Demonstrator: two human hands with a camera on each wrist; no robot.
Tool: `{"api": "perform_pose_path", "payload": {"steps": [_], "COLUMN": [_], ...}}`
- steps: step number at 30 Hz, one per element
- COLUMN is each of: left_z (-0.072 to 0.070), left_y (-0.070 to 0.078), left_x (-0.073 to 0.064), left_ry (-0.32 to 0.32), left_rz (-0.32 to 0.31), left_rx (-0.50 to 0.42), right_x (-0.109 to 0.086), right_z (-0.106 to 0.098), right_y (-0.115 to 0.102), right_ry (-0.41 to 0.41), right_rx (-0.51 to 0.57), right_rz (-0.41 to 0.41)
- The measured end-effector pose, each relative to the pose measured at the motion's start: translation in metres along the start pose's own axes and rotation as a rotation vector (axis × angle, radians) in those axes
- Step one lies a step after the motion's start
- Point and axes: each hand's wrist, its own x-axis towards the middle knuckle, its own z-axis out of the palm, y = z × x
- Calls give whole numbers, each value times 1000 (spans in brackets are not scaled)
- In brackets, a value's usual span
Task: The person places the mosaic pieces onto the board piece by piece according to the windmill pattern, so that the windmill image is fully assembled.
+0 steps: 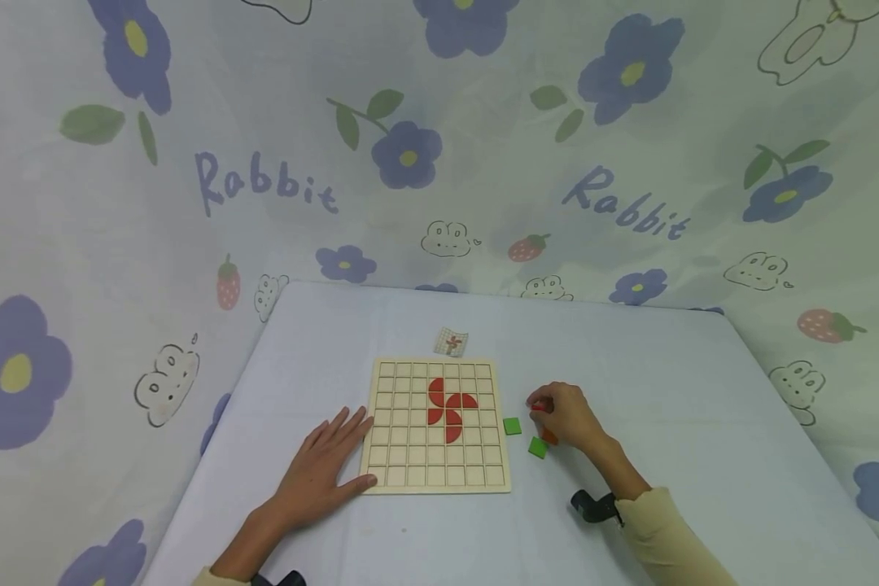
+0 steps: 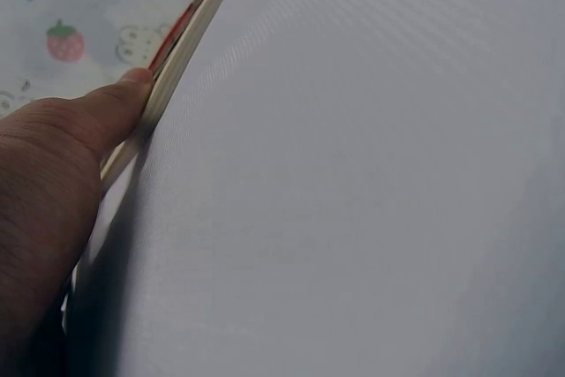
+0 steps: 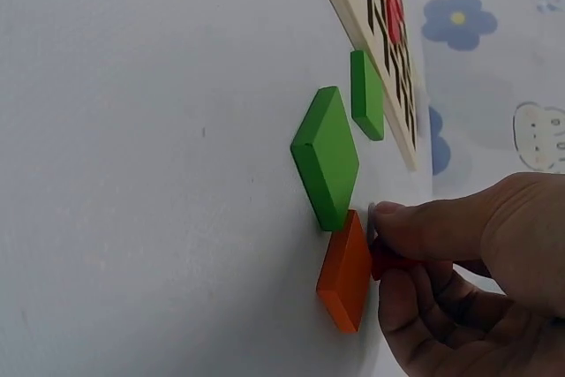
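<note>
A wooden grid board (image 1: 403,456) lies on the table, with several red quarter-circle pieces (image 1: 452,417) set in its cells in a pinwheel shape. My left hand (image 1: 318,472) rests at the board's left side, fingers spread and fairly straight; the thumb touches the lower left corner. In the left wrist view this thumb (image 2: 119,108) presses on the board's edge. Right of the board, my right hand (image 1: 570,415) pinches a red piece (image 3: 388,260) between thumb and fingers, which hide most of it. An orange square tile (image 3: 347,275) lies right beside those fingertips.
Two green square tiles lie between the board and the right hand, one (image 1: 512,426) near the board's edge and one (image 1: 538,448) closer to me. Behind the board lies a small card (image 1: 451,342) printed with a red pinwheel on a grid. A patterned cloth (image 1: 439,187) hangs behind the table.
</note>
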Motion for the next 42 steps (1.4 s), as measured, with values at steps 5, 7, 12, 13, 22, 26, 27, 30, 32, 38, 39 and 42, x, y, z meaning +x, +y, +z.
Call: {"api": "perform_pose_path", "payload": {"steps": [5, 7, 12, 13, 22, 26, 27, 30, 32, 38, 39, 42], "left_z": [0, 0, -1, -1, 0, 2, 2, 2, 2, 1, 0, -1], "left_y": [-1, -1, -1, -1, -1, -2, -2, -2, -3, -2, -2, -1], "left_x": [0, 0, 1, 1, 1, 0, 1, 0, 1, 1, 1, 1], "left_ry": [-4, -5, -9, -9, -10, -4, -2, -1, -2, -7, -6, -5], "left_rz": [-5, -6, -4, -3, 2, 8, 10, 12, 12, 9, 8, 7], "left_rx": [-1, -4, -7, -7, -1, -1, 0, 0, 0, 0, 2, -1], "right_x": [0, 2, 8, 10, 25, 30, 31, 33, 33, 35, 35, 37], "right_z": [0, 1, 5, 7, 20, 27, 28, 33, 35, 46, 48, 54], "right_y": [-4, -7, -19, -22, -51, -63, -66, -74, -80, -95, -97, -104], "right_ry": [16, 34, 69, 71, 46, 33, 26, 14, 1, -44, -51, -76], "right_rx": [29, 45, 87, 94, 196, 206, 210, 215, 226, 233, 231, 237], "right_rz": [-15, -39, -94, -103, -225, -264, -272, -311, -333, -405, -410, -407]}}
